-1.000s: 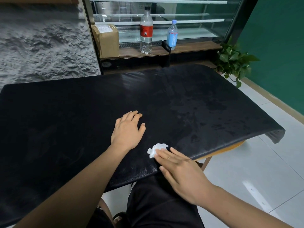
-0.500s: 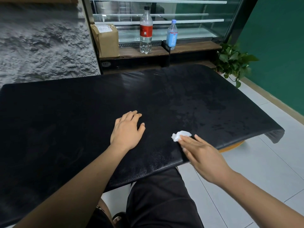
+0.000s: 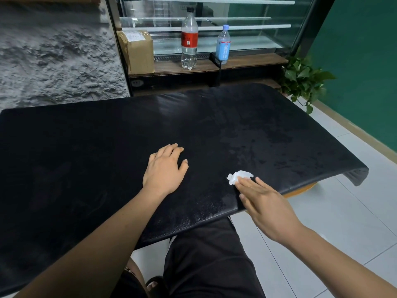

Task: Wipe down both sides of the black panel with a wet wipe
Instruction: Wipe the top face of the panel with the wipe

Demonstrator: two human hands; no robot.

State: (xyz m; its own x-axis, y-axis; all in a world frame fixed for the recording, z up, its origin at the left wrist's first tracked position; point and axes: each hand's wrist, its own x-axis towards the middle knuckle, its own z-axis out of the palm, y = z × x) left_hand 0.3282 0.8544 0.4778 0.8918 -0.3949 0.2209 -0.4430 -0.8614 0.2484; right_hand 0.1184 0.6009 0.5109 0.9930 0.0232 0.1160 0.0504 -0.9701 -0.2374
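While my left hand [image 3: 164, 168] lies flat on the black panel [image 3: 86, 147], my right hand [image 3: 265, 203] presses the wet wipe [image 3: 239, 176] with straight fingers near the panel's front edge; two bottles [image 3: 189, 37] stand beyond it.

I take this for a shop or café: a shelved glass display case [image 3: 247, 9] ahead, a red-labelled bottle [image 3: 189, 39], a blue-labelled bottle [image 3: 223, 45] and a cardboard box [image 3: 138, 53] on its wooden ledge [image 3: 253, 60], a potted plant [image 3: 303, 82] beside.

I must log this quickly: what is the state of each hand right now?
Left hand: open, resting flat on the black panel.
Right hand: open, pressing the wet wipe onto the panel.
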